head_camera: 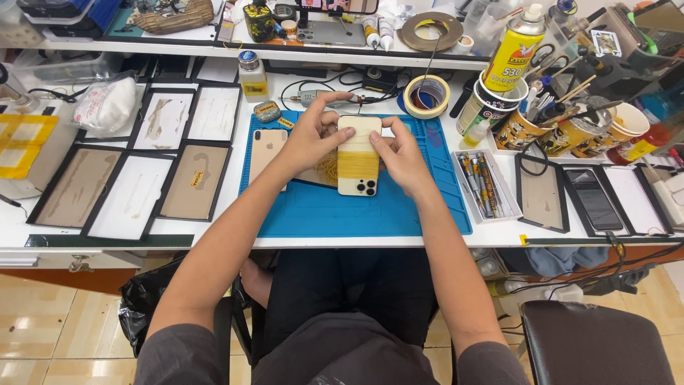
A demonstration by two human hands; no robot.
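Observation:
A cream-backed phone (358, 171) lies camera-end toward me on the blue work mat (399, 207), wrapped around its middle with yellow rubber bands. My left hand (311, 135) grips its left edge near the top, thumb on the back. My right hand (400, 155) holds the right edge, thumb pressed on the back beside the bands. A loose bunch of yellow rubber bands (327, 170) lies on the mat just left of the phone, partly under my left hand.
A second gold phone (266, 151) lies face down on the mat's left. Several black-framed screens (128, 192) cover the table left; more screens (593, 199) lie right. A tool tray (482, 182), tape rolls (426, 96), cups of tools (524, 128) and a spray can (514, 46) stand behind.

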